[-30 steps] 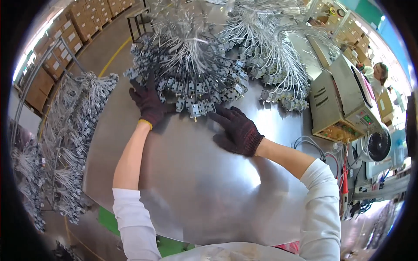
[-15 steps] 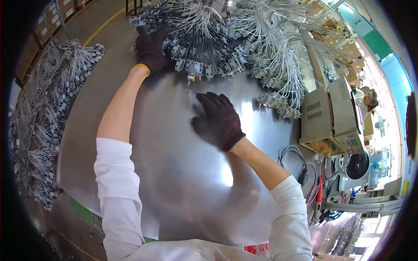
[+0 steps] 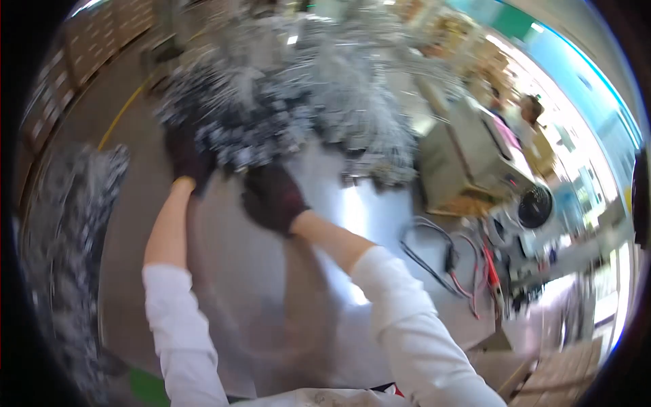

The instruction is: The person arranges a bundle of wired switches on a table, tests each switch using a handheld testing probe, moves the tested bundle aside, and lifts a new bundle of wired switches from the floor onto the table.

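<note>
Both of my hands wear dark knitted gloves. My left hand [image 3: 186, 154] is against the left side of a big heap of cables with small grey connector blocks [image 3: 254, 132]. My right hand [image 3: 272, 198] is at the near edge of that heap, over the shiny metal table [image 3: 237, 292]. Motion blur smears the fingers of both hands, so I cannot tell whether they grip any connectors. To the right of the heap lies a pile of pale wires with connectors [image 3: 373, 122] at their near ends.
A beige metal box [image 3: 458, 166] stands at the table's right, with a small black fan [image 3: 534, 205] beyond it. Loose leads and a red-handled tool [image 3: 491, 268] lie nearby. More bundled cables [image 3: 68, 251] hang at the left. Cartons [image 3: 102, 41] are stacked behind. A person [image 3: 525, 119] is at the far right.
My right hand has moved left and up to the heap's near edge. My left hand stays at the heap's left side. The whole view has shifted and blurred.
</note>
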A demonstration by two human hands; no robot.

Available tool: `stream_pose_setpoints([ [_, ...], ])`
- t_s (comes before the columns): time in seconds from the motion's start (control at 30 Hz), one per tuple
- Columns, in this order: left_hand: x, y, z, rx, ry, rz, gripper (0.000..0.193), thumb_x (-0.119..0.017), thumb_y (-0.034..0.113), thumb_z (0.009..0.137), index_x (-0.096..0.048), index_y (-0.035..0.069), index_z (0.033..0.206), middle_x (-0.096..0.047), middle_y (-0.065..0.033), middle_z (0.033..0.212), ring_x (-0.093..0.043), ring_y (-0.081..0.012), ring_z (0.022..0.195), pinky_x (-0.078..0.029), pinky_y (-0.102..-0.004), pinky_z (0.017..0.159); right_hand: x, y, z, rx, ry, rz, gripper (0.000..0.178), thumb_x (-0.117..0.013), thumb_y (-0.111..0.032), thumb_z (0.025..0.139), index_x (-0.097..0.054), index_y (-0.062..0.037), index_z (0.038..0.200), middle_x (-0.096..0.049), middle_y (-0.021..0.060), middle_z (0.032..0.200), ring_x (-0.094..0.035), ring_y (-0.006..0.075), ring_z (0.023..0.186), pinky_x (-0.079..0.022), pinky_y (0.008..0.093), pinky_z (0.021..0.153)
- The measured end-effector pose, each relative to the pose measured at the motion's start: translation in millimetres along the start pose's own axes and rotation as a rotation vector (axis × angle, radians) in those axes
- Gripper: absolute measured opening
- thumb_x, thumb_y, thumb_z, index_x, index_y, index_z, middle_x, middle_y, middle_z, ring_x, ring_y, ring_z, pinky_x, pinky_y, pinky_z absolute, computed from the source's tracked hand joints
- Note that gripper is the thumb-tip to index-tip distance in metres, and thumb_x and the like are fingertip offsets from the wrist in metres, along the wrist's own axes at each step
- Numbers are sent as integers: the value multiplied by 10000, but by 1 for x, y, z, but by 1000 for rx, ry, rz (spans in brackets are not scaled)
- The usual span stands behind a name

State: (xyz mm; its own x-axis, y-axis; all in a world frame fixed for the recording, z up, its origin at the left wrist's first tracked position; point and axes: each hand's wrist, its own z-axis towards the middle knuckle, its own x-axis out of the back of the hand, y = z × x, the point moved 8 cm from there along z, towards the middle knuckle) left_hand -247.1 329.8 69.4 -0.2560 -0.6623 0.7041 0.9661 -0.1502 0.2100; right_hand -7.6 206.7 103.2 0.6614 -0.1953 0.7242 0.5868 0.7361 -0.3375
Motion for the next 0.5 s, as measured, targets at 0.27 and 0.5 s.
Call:
stream_pose_setpoints([
  [0.27, 83, 135, -18, -111, 106, -166, 765, -748, 427, 879, -502, 30, 1484, -489, -253, 1509, -394, -447, 1439, -299, -496, 1215, 100, 19, -32, -173, 7, 68, 288, -689, -234, 796, -726, -53, 1016, -623, 251, 1234, -537, 467, 1197, -447, 522, 1046],
  [0.5, 146, 211, -82, -54, 32, 10, 607, -695, 245, 932, -520, -11, 1453, -564, -226, 1446, -499, -406, 1377, -343, -484, 1195, 150, -15, -68, -158, 74, 117, 352, -672, -292, 840, -730, -62, 1100, -671, 238, 1200, -556, 460, 1204, -441, 533, 1061],
])
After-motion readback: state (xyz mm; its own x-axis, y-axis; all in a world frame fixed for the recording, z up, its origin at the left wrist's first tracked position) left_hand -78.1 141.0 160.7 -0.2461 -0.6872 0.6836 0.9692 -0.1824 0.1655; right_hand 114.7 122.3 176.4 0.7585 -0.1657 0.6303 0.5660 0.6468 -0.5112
